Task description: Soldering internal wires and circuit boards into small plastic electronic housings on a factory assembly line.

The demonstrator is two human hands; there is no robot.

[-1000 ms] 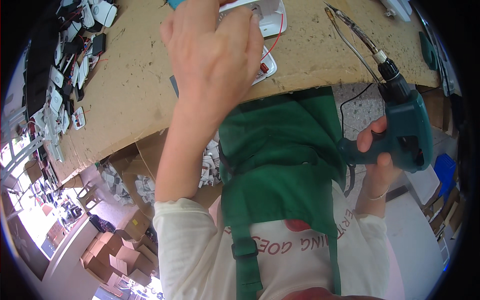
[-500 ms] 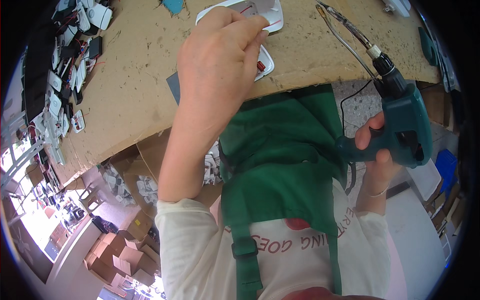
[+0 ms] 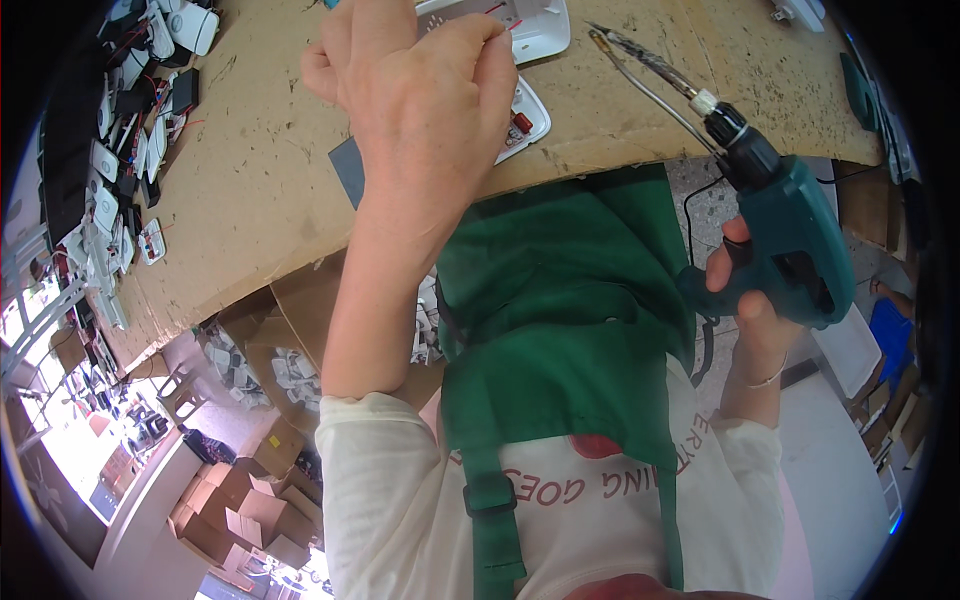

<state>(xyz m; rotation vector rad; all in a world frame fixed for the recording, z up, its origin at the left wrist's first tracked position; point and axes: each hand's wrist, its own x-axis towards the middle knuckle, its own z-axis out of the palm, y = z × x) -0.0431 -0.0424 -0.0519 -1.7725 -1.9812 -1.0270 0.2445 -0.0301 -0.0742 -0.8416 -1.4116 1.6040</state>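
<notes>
My left hand [image 3: 420,105] is over the table's near edge, thumb and forefinger pinched with a short red wire [image 3: 516,24] sticking out at their tips. Just beyond is an open white plastic case half [image 3: 552,38]. Partly under my hand lies a second white case piece [image 3: 541,112] holding small parts, one of them a red component [image 3: 521,122]. My right hand [image 3: 760,305] grips a teal, pistol-shaped soldering gun [image 3: 800,240], one finger by its trigger. Its dark tip and a bent metal feed tube point up-left over the table.
Electronic units with white casings and wires [image 3: 150,130] are heaped along the table's left side. A dark grey flat piece [image 3: 347,172] lies near the front edge. A black cord [image 3: 688,215] hangs by the soldering gun. Cardboard boxes [image 3: 255,510] stand on the floor at lower left.
My left hand has moved left with the red wire, its other fingers spreading outward. The soldering gun in my right hand has shifted left, its tip nearer the white case.
</notes>
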